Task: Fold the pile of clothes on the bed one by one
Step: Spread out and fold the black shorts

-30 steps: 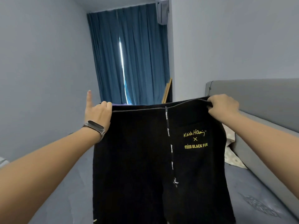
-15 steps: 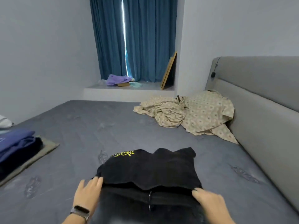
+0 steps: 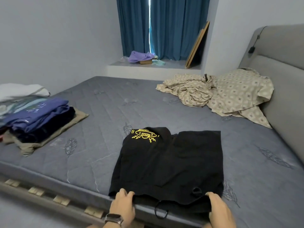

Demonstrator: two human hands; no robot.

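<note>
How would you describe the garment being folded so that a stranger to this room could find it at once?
Start at the grey bed and come to its near edge, where the left hand and right hand hold a waistband. The black shorts lie flat there. Only they carry a yellow flying-saucer print.

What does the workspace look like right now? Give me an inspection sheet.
Surface: grey quilted mattress, on a slatted frame.
Job's things: black shorts spread flat at the near edge, yellow print up; folded stack at left.
Clutter: crumpled patterned sheet by the headboard; white cloth far left.
Hands: left hand and right hand at the shorts' waistband.
Cables: black drawstring loops over the edge; cord on the headboard.
Surroundings: blue curtain, purple cloth on the sill, leaning boards.
</note>
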